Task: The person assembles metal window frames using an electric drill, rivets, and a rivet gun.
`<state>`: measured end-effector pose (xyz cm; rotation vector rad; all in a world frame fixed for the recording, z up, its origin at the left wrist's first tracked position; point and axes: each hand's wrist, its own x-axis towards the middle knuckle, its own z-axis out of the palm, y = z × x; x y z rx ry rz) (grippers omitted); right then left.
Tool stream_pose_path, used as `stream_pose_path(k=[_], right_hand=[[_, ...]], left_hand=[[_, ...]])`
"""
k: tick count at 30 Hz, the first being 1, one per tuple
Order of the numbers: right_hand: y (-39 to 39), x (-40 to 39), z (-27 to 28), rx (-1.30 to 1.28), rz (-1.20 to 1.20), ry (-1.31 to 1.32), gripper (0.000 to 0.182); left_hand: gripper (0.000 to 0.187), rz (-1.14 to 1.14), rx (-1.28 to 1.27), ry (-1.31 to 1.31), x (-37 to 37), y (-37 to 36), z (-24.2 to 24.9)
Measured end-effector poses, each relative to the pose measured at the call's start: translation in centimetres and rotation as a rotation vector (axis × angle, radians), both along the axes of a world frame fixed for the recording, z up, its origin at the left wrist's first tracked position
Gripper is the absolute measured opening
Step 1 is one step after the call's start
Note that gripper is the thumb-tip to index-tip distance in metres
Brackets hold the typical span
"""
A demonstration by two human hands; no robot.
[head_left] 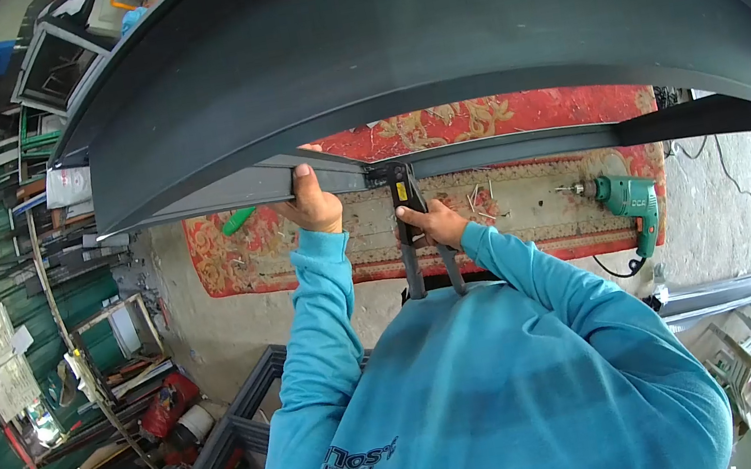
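Observation:
My left hand [316, 206] is closed around a grey metal profile [241, 189] of the large dark grey frame [421, 26], its thumb on top and some fingers hidden behind. My right hand [434, 224] grips a hand riveter [401, 193] with a black head and a yellow label. The riveter's nose is at the joint where the profile meets a crossbar [519, 148]; the exact contact is too small to make out. Its two grey handles point back against my shirt.
Below the frame lies a red patterned carpet [362, 271] with several thin metal pins [483, 205]. A green corded drill [628, 202] lies at the right, and a green-handled object [239, 221] at the left. Dark crates [265, 375] stand beside my left arm; scrap lines the green wall.

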<state>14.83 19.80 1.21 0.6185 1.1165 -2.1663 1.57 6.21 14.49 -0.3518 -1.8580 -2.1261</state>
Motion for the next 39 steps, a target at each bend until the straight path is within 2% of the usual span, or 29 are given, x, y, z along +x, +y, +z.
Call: stream_pose_path(k=[2,4,5,7,8,10,12,13,15,16,17,19,21,23,24,26,27,29,31,32,35,37,39], right_hand=[[-0.6,0.2,-1.5,0.000,-0.021,-0.040,0.051],[-1.0,-0.2,-1.1,-0.010,-0.019,0.010,0.037],[-0.8,-0.2,-0.9,-0.009,-0.012,0.012,0.037],[0.2,-1.1,3.2,0.172,0.114,-0.002,0.030],[-0.5,-1.0,2.3,0.187,0.071,-0.007,0.024],[-2.3,-0.1,-0.5,0.224,0.011,0.015,0.024],[-2.6,-0.5,-0.3,0.211,-0.052,0.030,0.026],[-2.2,-0.7,-0.1,0.223,-0.064,0.037,0.026],[-1.2,-0.8,0.2,0.209,0.054,-0.009,0.025],[-1.1,-1.1,-0.8,0.369,0.187,0.043,0.031],[-0.9,-0.8,-1.8,0.375,0.177,0.040,0.031],[-0.6,-1.1,-1.9,0.329,0.334,0.119,0.038],[1.7,-1.6,-0.8,0.260,0.423,0.203,0.041],[4.8,-2.2,3.4,-0.285,0.422,0.027,0.034],[6.2,-2.6,4.4,-0.262,0.432,-0.061,0.029],[4.8,-2.4,-0.5,-0.273,0.475,-0.074,0.028],[4.3,-3.0,-0.9,-0.284,0.526,-0.082,0.028],[3.5,-2.5,-1.6,-0.234,0.517,-0.060,0.032],[3.0,-1.9,0.2,-0.197,0.341,-0.073,0.033],[2.6,-1.2,1.8,-0.295,0.195,-0.018,0.040],[1.2,-0.9,-0.3,-0.282,0.143,-0.036,0.049],[0.3,-1.3,2.2,-0.213,0.095,-0.042,0.053],[-0.2,-1.4,2.7,-0.010,0.111,-0.072,0.052]], left_hand=[[0.036,0.015,0.032,-0.007,0.2,0.0,-0.4],[0.040,0.025,0.064,-0.013,0.2,-0.2,-1.0],[0.042,0.085,-0.016,0.051,0.2,-0.4,-1.6],[0.046,0.205,-0.177,0.176,0.3,-0.8,-3.1],[0.045,0.255,-0.211,0.226,0.3,-0.9,-3.7],[0.040,0.255,-0.254,0.212,0.8,-0.5,-3.0],[0.035,0.314,-0.357,0.246,0.5,0.0,-1.5],[0.035,0.305,-0.343,0.255,0.4,-0.1,-2.1],[0.033,0.208,0.025,-0.017,-0.1,-0.5,-3.6],[0.032,0.180,-0.007,-0.012,-0.4,-0.6,-3.4],[0.032,0.169,-0.001,-0.013,-0.6,-1.3,-3.7],[0.053,-0.014,-0.079,0.028,-1.0,-2.6,-4.6],[0.053,0.015,-0.097,0.058,-1.2,-2.9,-5.3],[0.053,0.040,-0.113,0.084,-1.1,-2.9,-5.4],[0.053,0.032,-0.092,0.077,-1.1,-2.7,-5.5],[0.052,0.027,-0.067,0.070,-1.0,-2.6,-5.7],[0.053,0.016,-0.080,0.067,-1.1,-2.7,-6.0],[0.053,0.015,-0.107,0.056,-0.9,-3.4,-6.5],[0.053,0.037,-0.062,0.018,-1.0,-3.2,-6.7],[0.053,0.047,-0.066,0.017,-0.7,-3.1,-6.8],[0.057,0.102,-0.047,-0.045,-0.3,-2.6,-6.0],[0.062,0.078,-0.100,-0.035,-0.4,-2.6,-5.8],[0.064,0.041,-0.123,-0.076,-0.2,-2.2,-4.7]])
